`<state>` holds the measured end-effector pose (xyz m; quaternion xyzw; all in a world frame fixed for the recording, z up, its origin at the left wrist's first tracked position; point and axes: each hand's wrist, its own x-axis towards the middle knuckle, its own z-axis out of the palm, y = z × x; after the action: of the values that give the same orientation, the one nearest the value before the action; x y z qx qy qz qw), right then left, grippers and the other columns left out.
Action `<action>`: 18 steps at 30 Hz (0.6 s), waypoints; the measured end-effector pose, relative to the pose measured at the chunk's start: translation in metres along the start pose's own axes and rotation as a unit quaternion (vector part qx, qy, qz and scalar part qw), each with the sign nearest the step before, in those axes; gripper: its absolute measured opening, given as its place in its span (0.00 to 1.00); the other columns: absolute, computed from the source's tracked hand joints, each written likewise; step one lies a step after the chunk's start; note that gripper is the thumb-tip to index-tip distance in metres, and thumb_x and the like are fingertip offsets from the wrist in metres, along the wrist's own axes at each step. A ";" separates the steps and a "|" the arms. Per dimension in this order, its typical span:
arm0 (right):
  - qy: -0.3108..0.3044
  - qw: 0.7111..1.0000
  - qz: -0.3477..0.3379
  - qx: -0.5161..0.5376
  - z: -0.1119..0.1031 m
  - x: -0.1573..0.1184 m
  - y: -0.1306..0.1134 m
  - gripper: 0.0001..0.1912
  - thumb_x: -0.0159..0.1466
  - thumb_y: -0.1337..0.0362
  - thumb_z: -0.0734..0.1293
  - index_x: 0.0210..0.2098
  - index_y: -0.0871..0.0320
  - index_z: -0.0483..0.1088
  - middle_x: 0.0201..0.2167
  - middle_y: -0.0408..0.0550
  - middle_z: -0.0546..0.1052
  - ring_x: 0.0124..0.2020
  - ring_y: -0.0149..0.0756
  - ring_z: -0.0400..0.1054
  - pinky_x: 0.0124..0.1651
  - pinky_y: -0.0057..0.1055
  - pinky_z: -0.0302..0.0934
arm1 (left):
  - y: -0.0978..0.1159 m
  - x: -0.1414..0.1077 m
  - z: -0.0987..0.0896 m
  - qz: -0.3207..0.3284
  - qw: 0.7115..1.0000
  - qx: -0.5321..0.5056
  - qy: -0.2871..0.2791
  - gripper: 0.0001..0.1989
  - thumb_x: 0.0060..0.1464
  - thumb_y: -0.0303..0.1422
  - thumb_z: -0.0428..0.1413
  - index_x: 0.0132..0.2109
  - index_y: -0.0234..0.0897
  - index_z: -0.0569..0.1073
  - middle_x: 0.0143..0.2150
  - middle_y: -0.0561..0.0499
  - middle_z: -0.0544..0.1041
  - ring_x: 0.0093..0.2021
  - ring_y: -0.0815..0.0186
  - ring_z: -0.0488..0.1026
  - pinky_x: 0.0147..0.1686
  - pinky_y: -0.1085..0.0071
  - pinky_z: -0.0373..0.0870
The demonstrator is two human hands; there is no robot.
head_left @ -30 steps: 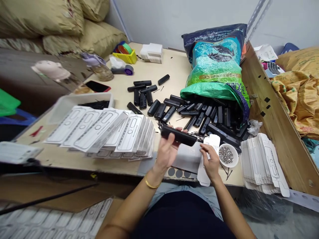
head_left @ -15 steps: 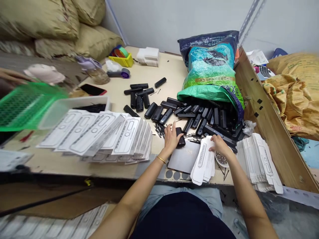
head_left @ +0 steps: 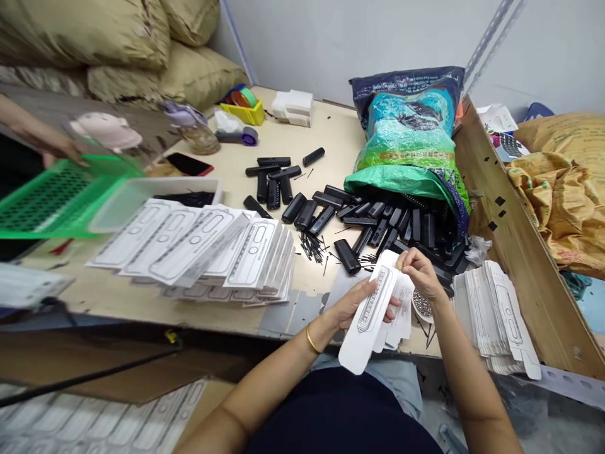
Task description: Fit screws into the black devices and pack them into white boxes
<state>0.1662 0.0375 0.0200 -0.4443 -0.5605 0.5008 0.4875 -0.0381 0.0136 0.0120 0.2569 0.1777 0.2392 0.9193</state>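
My left hand (head_left: 350, 306) is closed round a flat white printed carton (head_left: 355, 348), its thumb on the printed face and its fingers behind. My right hand (head_left: 420, 276) pinches the same carton near its top end. Under it lie a few more white printed sheets (head_left: 401, 315) at the table's front edge. Just beyond my left hand rests a black plastic case (head_left: 347, 256), apart from both hands. Beside my right hand, a small white bowl of metal screws (head_left: 422, 306) is partly covered by my wrist.
A printed bag (head_left: 406, 135) spills black cases (head_left: 416, 227) across the table. Flat cartons stand at right (head_left: 496, 321); filled-looking printed boxes pile at left (head_left: 189, 252). Thin black pins (head_left: 312, 246) lie loose. Another person's hand (head_left: 61, 145) grips a green basket (head_left: 61, 195) at far left.
My left hand has let go of the black case and moved toward me onto the carton. That carton is now raised off the others, with both hands on it. The green basket shifted.
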 end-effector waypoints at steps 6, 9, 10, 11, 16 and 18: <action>0.192 0.975 0.026 -0.107 0.062 -0.014 0.005 0.15 0.62 0.56 0.62 0.47 0.53 0.69 0.50 0.50 0.68 0.49 0.38 0.64 0.48 0.36 0.63 | 0.003 0.006 -0.007 0.127 0.981 0.099 0.104 0.41 0.50 0.40 0.60 0.65 0.51 0.46 0.57 0.43 0.68 0.42 0.59 0.76 0.39 0.63 0.74; 0.200 0.973 0.043 -0.108 0.080 -0.018 0.005 0.13 0.62 0.56 0.62 0.42 0.54 0.72 0.54 0.51 0.64 0.56 0.41 0.60 0.52 0.36 0.61 | 0.002 0.007 -0.007 0.163 0.961 0.152 0.163 0.35 0.50 0.39 0.60 0.61 0.44 0.53 0.55 0.44 0.68 0.44 0.60 0.74 0.41 0.66 0.73; 0.194 0.975 0.051 -0.093 0.082 -0.018 0.006 0.12 0.62 0.55 0.62 0.38 0.54 0.73 0.50 0.51 0.67 0.54 0.41 0.62 0.50 0.36 0.62 | 0.001 0.007 -0.006 0.158 0.958 0.164 0.174 0.33 0.50 0.39 0.60 0.59 0.42 0.54 0.52 0.44 0.70 0.43 0.61 0.74 0.40 0.66 0.73; 0.190 0.978 0.058 -0.072 0.082 -0.017 0.008 0.11 0.61 0.55 0.63 0.36 0.55 0.72 0.45 0.50 0.70 0.49 0.40 0.65 0.48 0.36 0.63 | -0.001 0.006 -0.005 0.151 0.956 0.172 0.185 0.32 0.50 0.39 0.60 0.58 0.42 0.54 0.50 0.45 0.71 0.40 0.62 0.75 0.38 0.66 0.74; 0.219 0.974 0.041 0.025 0.081 -0.015 0.014 0.13 0.59 0.56 0.66 0.42 0.53 0.66 0.37 0.43 0.71 0.38 0.33 0.66 0.42 0.31 0.62 | -0.006 0.002 -0.004 0.127 0.953 0.142 0.237 0.41 0.51 0.41 0.59 0.62 0.44 0.41 0.41 0.47 0.75 0.28 0.66 0.74 0.32 0.63 0.74; 0.203 0.977 0.055 0.035 0.081 -0.014 0.015 0.12 0.59 0.54 0.65 0.38 0.54 0.68 0.36 0.44 0.72 0.37 0.34 0.67 0.40 0.31 0.62 | -0.006 -0.001 -0.006 0.120 0.952 0.139 0.243 0.45 0.52 0.41 0.58 0.64 0.43 0.35 0.40 0.47 0.76 0.28 0.65 0.75 0.32 0.61 0.74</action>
<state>0.0875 0.0152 0.0021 -0.5495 -0.4062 0.4455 0.5784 -0.0396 0.0104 0.0041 0.3359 0.3948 0.3763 0.7679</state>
